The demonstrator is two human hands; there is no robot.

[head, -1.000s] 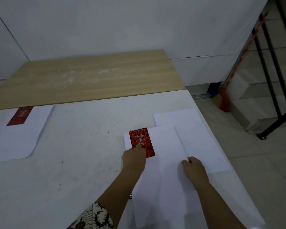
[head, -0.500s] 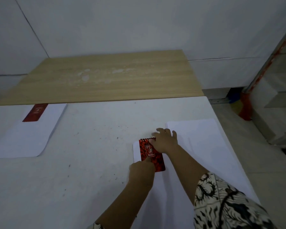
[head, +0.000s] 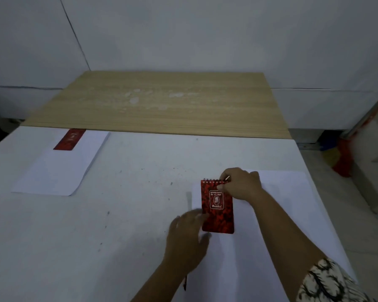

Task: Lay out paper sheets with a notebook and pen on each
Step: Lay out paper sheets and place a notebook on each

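Down at 5 o'clock on the white desk: red spiral notebook, lying flat on the top-left corner of a paper sheet, spiral edge pointing to 12. Right hand at the notebook's top right corner, fingers curled and pinching right at the spiral binding, something thin and pale poking out between the fingertips, can't tell what. Patterned sleeve way down at the 5 o'clock corner. Left hand at the notebook's 7 o'clock, blurry, fingers spread and relaxed, tips at the lower left edge of the cover, not gripping anything as far as visible, actual contact hard to call through the blur. Thin dark-red stick, probably a pen, peeking out under the left wrist at 6 o'clock, mostly hidden.

Over at 9 o'clock, well apart from all that: second paper sheet lying at a slant, with a second red notebook sitting on its far corner, right up near the seam where the white desk meets the wooden desk. Wooden one stretching off to 12 o'clock, pale scuffed patches in the middle, grey-white wall behind it. Off at 3 o'clock, past the desk edge, something red-orange on the floor, too blurred to name.
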